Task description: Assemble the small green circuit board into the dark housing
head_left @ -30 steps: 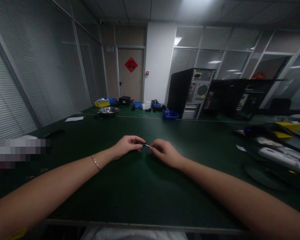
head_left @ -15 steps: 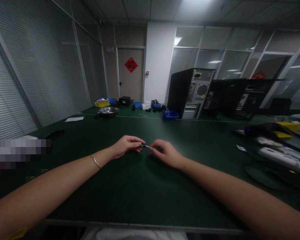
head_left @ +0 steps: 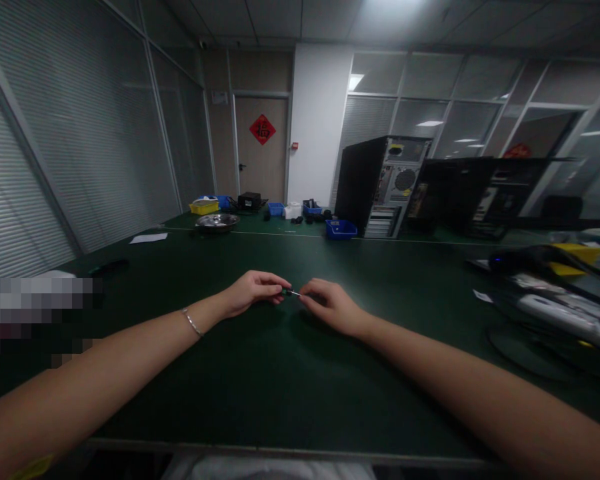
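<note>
fingers of the left hand (head_left: 257, 289) pinch a small dark green part (head_left: 286, 291) just above the green table (head_left: 300, 373); the right hand (head_left: 330, 304) grips a thin metal pin (head_left: 295, 293), whose far end meets the part, between both hands.

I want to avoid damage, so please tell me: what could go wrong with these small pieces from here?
The left hand holds the small green-and-black part near the ends of its fingers, so it might slip onto the dark green tabletop and be hard to spot.
The thin, shiny metal piece spans the gap to the right hand; uneven movement of the hands could perhaps bend it.
</note>
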`<state>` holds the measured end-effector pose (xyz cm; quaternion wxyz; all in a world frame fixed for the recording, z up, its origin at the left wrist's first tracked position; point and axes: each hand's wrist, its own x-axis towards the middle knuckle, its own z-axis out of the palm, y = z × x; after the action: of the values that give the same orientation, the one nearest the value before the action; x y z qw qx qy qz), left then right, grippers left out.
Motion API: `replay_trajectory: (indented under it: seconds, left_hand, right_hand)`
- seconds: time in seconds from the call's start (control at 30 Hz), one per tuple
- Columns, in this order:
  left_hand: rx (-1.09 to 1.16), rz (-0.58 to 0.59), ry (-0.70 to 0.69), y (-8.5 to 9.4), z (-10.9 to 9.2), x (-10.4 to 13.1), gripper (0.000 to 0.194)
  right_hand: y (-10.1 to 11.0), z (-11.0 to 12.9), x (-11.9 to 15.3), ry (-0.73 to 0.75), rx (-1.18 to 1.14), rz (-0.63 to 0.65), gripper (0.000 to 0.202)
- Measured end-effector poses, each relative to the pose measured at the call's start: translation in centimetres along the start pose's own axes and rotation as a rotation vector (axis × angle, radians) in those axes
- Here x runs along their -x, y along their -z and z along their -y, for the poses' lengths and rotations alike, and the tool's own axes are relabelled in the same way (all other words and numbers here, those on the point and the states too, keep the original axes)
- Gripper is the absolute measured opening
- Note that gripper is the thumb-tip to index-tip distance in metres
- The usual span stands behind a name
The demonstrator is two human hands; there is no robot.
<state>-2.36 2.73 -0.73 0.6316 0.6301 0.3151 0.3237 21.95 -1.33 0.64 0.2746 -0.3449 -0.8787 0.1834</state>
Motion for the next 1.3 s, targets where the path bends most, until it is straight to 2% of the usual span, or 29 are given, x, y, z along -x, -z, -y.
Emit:
replay_trajectory:
  seconds: [0.57,0.9,1.3]
  left_hand:
    - [0.005,0.030,0.013,0.07,-0.13,0.08,0.027]
    - [-0.020,-0.051,-0.049,-0.28,0.32,-0.22,0.027]
    - [-0.038,-0.047,-0.031,-0.81,-0.30,-0.05,0.028]
  right_hand:
    - [-0.20,-0.36,-0.05,0.084,-0.021,-0.005,0.018]
    - [-0.43,-0.17,-0.13,0.024,0.056,-0.054,0.016]
    - [0.01,0.24,-0.10,0.003,0.019,-0.043,0.016]
